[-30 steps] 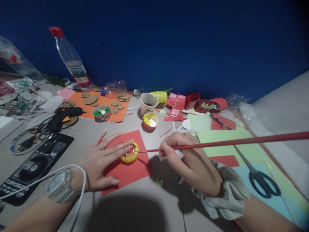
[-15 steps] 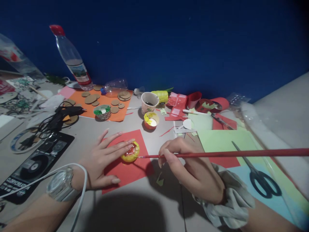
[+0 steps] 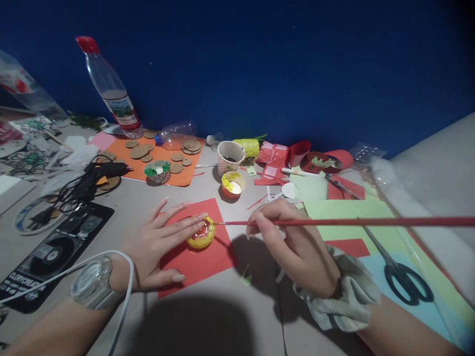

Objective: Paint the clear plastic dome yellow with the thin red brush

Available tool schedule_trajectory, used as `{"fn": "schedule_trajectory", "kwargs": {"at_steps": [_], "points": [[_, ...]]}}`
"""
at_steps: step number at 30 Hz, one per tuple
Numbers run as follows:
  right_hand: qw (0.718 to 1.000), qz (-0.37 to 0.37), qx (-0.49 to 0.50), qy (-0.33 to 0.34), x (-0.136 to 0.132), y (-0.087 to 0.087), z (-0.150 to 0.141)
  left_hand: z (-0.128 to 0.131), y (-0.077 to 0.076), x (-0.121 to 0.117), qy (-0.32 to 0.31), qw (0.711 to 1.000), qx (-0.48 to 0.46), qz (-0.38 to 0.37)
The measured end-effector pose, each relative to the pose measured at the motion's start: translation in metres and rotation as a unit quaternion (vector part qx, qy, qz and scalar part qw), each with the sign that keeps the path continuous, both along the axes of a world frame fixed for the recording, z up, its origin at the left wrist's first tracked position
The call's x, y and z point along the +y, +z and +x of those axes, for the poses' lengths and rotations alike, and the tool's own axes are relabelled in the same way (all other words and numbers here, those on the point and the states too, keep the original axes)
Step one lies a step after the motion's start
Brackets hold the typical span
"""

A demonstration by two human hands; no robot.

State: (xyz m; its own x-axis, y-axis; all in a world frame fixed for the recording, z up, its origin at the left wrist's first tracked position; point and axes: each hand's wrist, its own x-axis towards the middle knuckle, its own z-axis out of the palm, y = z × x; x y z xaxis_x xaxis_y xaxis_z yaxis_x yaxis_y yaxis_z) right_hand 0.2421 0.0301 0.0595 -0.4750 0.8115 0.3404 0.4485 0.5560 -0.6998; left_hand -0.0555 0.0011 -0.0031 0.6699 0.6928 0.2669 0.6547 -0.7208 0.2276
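Note:
On a red sheet of paper (image 3: 218, 257) lies a small round piece (image 3: 201, 242) with a yellow-painted rim and a shiny centre where red shows. My left hand (image 3: 165, 242) rests flat, fingers stretched, its fingertips touching the top of that piece. Between the thumb and fingers of my right hand (image 3: 291, 242) is a thin red-handled paintbrush (image 3: 334, 222). The brush tip meets the right side of the yellow rim. Behind them stands a small cut cup (image 3: 233, 187) with yellow paint and white inside. A paper cup (image 3: 229, 160) of dark liquid is just beyond it.
Black-handled scissors (image 3: 406, 282) lie at right on coloured sheets. Cardboard discs (image 3: 140, 152) and a green-topped cup (image 3: 157, 172) sit on orange paper. A tall bottle (image 3: 111, 94) stands at back left, near a black glue gun (image 3: 106, 170). A white cable (image 3: 126, 291) crosses my left wrist.
The paintbrush tip has shifted up along the right of the yellow rim, away from me. My right hand moved slightly with it. My left hand has stayed put.

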Motion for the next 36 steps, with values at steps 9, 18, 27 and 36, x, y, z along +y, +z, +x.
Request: {"fn": "schedule_trajectory", "kwargs": {"at_steps": [9, 18, 27, 36], "points": [[0.994, 0.031, -0.014, 0.105, -0.01, 0.015, -0.005, 0.001, -0.002, 0.001, -0.011, 1.0, -0.018, 0.01], [1.0, -0.003, -0.007, -0.022, 0.001, -0.003, 0.001, 0.001, -0.001, 0.0, -0.005, 1.0, -0.005, -0.003], [0.995, 0.036, -0.011, 0.097, -0.009, 0.007, -0.008, 0.002, -0.002, 0.001, -0.011, 1.0, -0.021, 0.007], [0.997, 0.001, 0.004, 0.079, -0.003, -0.001, -0.002, 0.001, -0.001, 0.001, -0.011, 1.0, -0.009, 0.005]]}}
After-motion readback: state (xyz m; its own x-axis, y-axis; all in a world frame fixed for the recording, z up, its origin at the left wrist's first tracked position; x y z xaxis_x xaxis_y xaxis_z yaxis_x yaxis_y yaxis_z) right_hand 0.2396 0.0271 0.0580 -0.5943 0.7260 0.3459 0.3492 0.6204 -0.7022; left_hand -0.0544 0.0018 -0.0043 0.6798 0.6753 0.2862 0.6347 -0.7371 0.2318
